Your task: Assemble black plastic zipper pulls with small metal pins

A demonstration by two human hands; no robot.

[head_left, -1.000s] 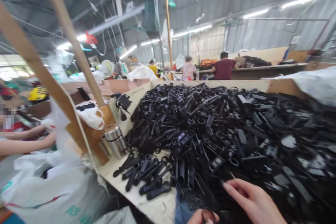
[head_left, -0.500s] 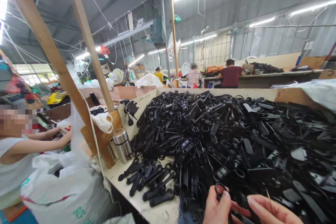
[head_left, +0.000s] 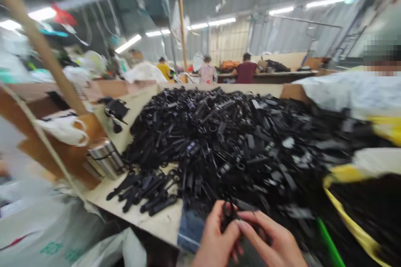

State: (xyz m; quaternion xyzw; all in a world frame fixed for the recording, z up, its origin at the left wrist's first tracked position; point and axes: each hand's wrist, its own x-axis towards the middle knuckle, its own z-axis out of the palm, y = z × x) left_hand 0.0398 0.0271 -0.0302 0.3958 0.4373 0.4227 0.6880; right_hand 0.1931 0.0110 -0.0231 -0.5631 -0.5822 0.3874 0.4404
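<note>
A small black plastic part with a ring-shaped end is pinched between the thumb and fingers of my left hand, low in the middle of the view. My right hand closes on the same part from the other side, thumb and fingertips pressed together. Its lower portion is hidden by my fingers, and the picture is blurred. Just beyond both hands rises a big heap of similar black plastic parts. Several finished-looking handle-shaped parts lie in a loose row on the pale tabletop to the left.
A steel flask stands beside a wooden post at left. White sacks fill the lower left. A yellow-edged bag with dark contents and a green strip are at right. Another person is at far right; others sit behind.
The view has swung right and blurred. My hands have come closer together on the black part and appear further left in the frame. The yellow-edged bag has come into view.
</note>
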